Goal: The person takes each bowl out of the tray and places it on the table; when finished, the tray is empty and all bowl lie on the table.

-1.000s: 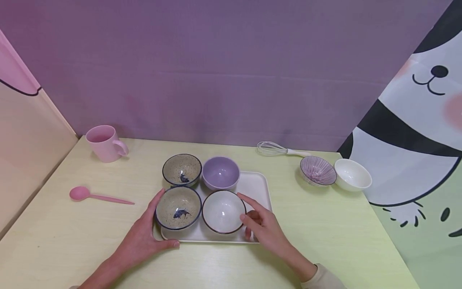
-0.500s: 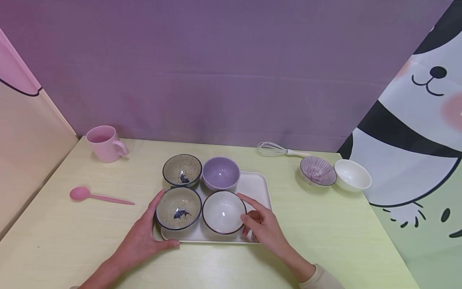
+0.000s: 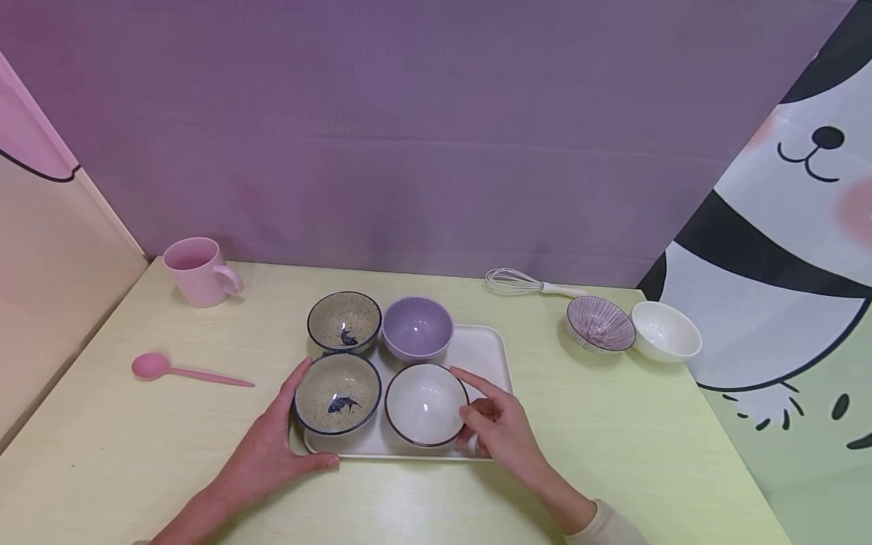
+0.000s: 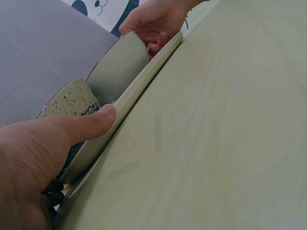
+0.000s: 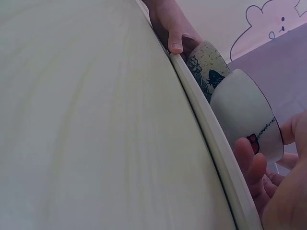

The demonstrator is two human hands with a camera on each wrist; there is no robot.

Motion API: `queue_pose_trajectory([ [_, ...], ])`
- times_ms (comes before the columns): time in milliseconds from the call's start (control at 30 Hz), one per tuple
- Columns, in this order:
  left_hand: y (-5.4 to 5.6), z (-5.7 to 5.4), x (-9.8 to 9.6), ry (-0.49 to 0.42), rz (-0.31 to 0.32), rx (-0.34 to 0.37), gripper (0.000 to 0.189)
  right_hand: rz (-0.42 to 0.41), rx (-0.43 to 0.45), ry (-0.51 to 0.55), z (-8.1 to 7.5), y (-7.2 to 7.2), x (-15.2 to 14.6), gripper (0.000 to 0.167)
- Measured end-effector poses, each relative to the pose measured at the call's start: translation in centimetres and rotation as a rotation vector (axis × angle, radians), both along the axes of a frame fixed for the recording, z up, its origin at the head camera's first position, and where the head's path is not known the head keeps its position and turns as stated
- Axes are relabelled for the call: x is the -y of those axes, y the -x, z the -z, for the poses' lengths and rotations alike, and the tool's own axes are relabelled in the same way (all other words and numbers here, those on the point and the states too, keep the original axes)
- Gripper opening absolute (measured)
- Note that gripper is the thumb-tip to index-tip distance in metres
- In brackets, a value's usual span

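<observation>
A cream tray point(image 3: 481, 356) carries a white bowl with a dark brown rim point(image 3: 425, 405), a purple bowl point(image 3: 418, 329) and two speckled bowls with blue fish, one at the front point(image 3: 337, 393) and one at the back point(image 3: 344, 322). My left hand point(image 3: 262, 446) grips the tray's front left corner, thumb along the front edge, its forefinger beside the front speckled bowl. With thumb and forefinger on its rim, my right hand point(image 3: 504, 431) holds the white bowl's right side. In the right wrist view, the white bowl's outside point(image 5: 244, 110) shows a red mark.
A pink mug point(image 3: 194, 272) and pink spoon point(image 3: 184, 371) are at the left of the table point(image 3: 599, 431). A whisk point(image 3: 524, 283), a striped purple bowl point(image 3: 599, 324) and a plain white bowl point(image 3: 666, 331) lie at the back right, near the purple backdrop point(image 3: 436, 151).
The brown-rimmed white bowl has shifted slightly right and toward me with my right hand, widening its gap from the front speckled bowl. My left hand stays put.
</observation>
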State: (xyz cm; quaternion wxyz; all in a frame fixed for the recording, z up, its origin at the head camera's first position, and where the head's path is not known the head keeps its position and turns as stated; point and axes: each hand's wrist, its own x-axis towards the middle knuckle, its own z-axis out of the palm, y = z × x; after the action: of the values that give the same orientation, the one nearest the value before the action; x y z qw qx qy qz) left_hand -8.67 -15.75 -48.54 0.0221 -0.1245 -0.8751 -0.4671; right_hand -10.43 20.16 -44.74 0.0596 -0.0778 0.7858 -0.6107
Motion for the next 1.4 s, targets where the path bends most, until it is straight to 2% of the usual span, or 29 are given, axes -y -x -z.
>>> queue_pose_trajectory([
  [433,0.0,0.0,0.0,0.000,-0.001,-0.005,0.144,0.027,-0.111,0.020,0.0,-0.4,-1.0,0.056],
  [767,0.0,0.0,0.0,-0.004,0.002,-0.003,0.144,0.092,-0.171,0.036,-0.4,-0.5,-2.4,0.055],
  [1067,0.0,0.0,0.0,0.000,-0.002,0.003,0.144,0.154,-0.173,0.058,-0.7,-0.6,-3.6,0.055],
  [1400,0.0,-0.1,0.0,0.003,-0.004,0.018,0.144,0.238,-0.151,0.033,-0.9,-0.3,-5.2,0.055],
])
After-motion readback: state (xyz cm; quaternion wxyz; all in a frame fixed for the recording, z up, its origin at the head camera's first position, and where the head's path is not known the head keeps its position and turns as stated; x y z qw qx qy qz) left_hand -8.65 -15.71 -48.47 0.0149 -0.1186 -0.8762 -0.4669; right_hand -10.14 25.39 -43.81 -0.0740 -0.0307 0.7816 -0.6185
